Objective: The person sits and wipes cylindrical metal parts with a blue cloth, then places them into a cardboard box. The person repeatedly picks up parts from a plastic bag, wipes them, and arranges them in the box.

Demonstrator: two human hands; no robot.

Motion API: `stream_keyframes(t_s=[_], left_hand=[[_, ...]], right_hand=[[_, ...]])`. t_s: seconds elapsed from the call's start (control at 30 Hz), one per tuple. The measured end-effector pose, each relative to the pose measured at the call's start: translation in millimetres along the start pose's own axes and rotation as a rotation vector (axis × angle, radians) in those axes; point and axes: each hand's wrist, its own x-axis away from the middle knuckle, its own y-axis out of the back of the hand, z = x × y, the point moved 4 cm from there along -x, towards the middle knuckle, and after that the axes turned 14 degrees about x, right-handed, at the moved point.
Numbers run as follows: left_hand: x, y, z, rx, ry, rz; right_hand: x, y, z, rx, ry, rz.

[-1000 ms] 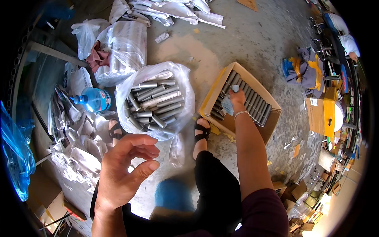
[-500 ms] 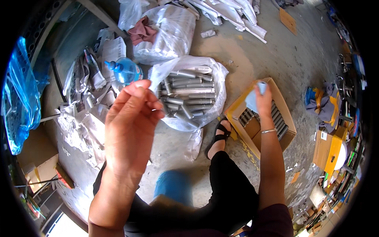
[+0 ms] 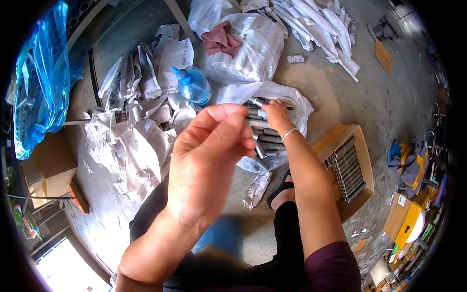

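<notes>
My left hand (image 3: 209, 151) is raised close to the camera, its thumb pressed to the curled fingers; nothing shows between them. Beyond it, my right hand (image 3: 277, 117) reaches down into an open white plastic bag (image 3: 304, 109), a bracelet on its wrist. The fingers bend over the grey metal tubes (image 3: 270, 138) lying there. Beside the thumb shows a bit of light blue cloth (image 3: 262, 114); whether a tube is gripped too is hidden. To the right, a tilted cardboard box (image 3: 367, 165) holds a row of similar dark grey tubes (image 3: 349, 168).
A blue-capped bottle (image 3: 194, 86) stands left of the bag, by crumpled newspaper (image 3: 141, 151). Behind are a stuffed plastic bag (image 3: 248, 48) with a brown cloth (image 3: 220, 39), and white wrapping scraps (image 3: 316, 24). My sandalled foot (image 3: 283, 194) is between bag and box.
My right hand has moved left from above the cardboard box into the bag of tubes. The view has shifted, and my left hand stays raised with its fingers curled.
</notes>
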Motion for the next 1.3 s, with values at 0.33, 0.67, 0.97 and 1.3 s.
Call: stream_keyframes(t_s=[0.33,0.67,0.97,1.3], left_hand=[[17,-21,-32,-1.521,-0.569,0.467],[31,-4,-27,-1.362,-0.175,0.583],[49,-15,-8,-0.721,0.428,0.571],[89,-22,36,-0.222,0.976,0.8]], right_hand=[[113,164,-6,-0.47,0.372,0.015],[226,320,-6,-0.928,0.069,-0.075],[246,312,39,-1.919,0.128,-0.227],[236,332,80,-2.351,0.834,-0.288]])
